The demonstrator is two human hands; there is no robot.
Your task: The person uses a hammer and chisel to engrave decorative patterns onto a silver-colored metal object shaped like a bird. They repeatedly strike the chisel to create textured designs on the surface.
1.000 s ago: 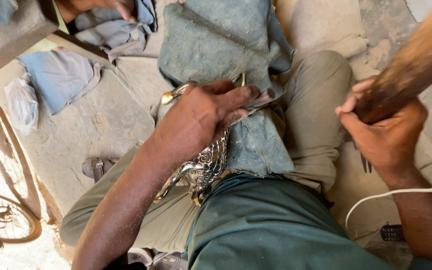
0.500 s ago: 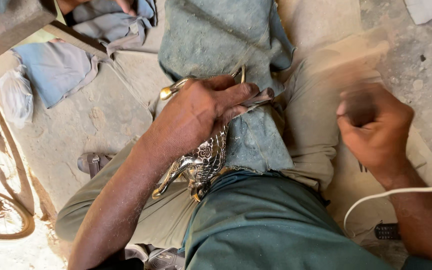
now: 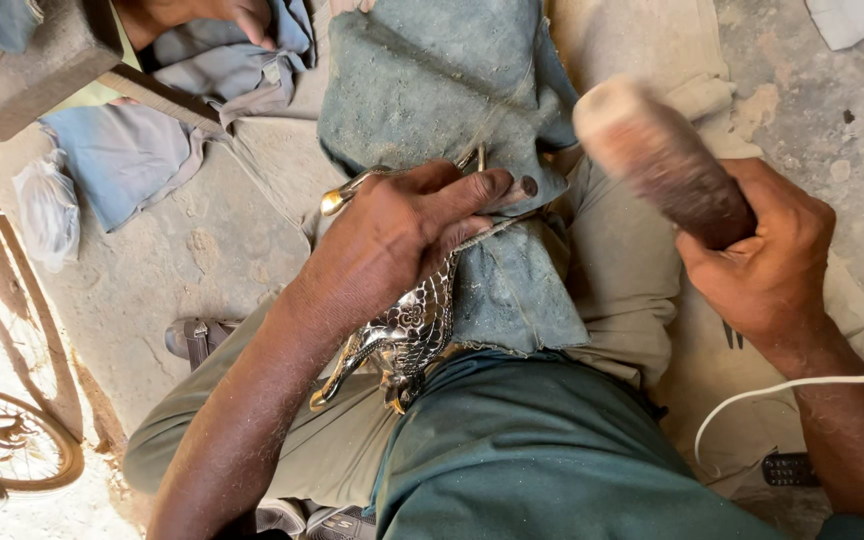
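Observation:
My left hand (image 3: 407,235) presses down on a shiny ornate metal piece (image 3: 402,335) with embossed patterns, which lies across my lap on a dusty blue-grey cloth (image 3: 432,80). A thin golden part of the piece (image 3: 337,200) sticks out past my fingers. My right hand (image 3: 767,260) grips a thick wooden handle (image 3: 657,155), raised and blurred, to the right of the metal piece and apart from it.
Another person's hand (image 3: 212,15) shows at the top left above folded blue cloths (image 3: 122,150). A wooden block (image 3: 27,65) sits at the upper left. A white cable (image 3: 782,395) runs at the right. A wheel rim (image 3: 7,450) lies at the lower left on the concrete floor (image 3: 182,260).
My right hand swung the wooden handle from the far right, down near my knee, then back up toward the middle. My left hand stayed on the metal piece.

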